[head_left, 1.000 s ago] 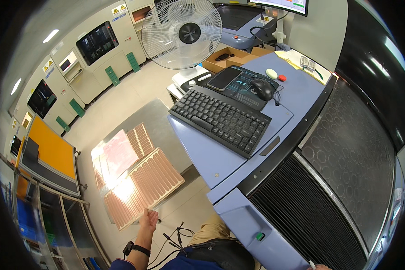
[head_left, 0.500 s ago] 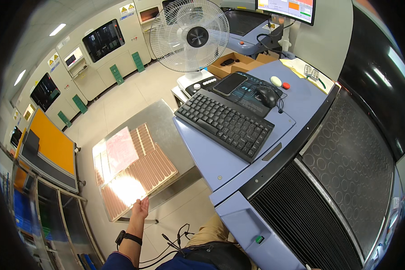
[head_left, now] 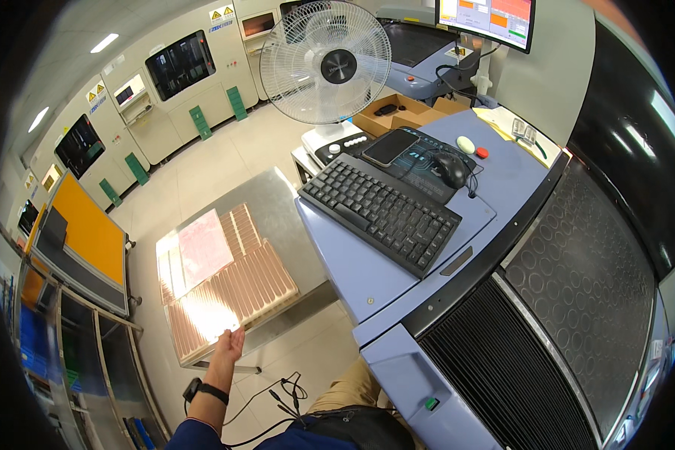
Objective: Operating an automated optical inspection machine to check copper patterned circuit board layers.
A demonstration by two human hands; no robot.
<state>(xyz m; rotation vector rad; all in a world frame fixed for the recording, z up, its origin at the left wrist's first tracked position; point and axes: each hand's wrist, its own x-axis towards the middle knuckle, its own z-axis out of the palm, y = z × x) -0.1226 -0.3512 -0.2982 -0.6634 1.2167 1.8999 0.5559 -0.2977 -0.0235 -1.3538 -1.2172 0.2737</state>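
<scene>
My left hand [head_left: 230, 343], with a dark band on the wrist, reaches to the near edge of a copper-coloured striped panel [head_left: 251, 281]. Its fingers look closed on that edge, although glare washes out the fingertips. The panel lies with other copper-striped panels [head_left: 240, 226] on a steel table [head_left: 266, 196]. A pinkish sheet [head_left: 205, 244] covers part of them on the far left side. My right hand is out of view.
To the right stands a blue machine console with a keyboard [head_left: 382, 214], mouse [head_left: 450, 170] and phone [head_left: 391, 147]. A fan [head_left: 337, 67] rises behind the table. Shelving [head_left: 82, 352] and an orange-panelled cart [head_left: 94, 240] are at left. Cables [head_left: 285, 394] hang near my legs.
My left hand has shifted very slightly left at the panel edge. The panels keep their place on the table; the whole view has moved a little.
</scene>
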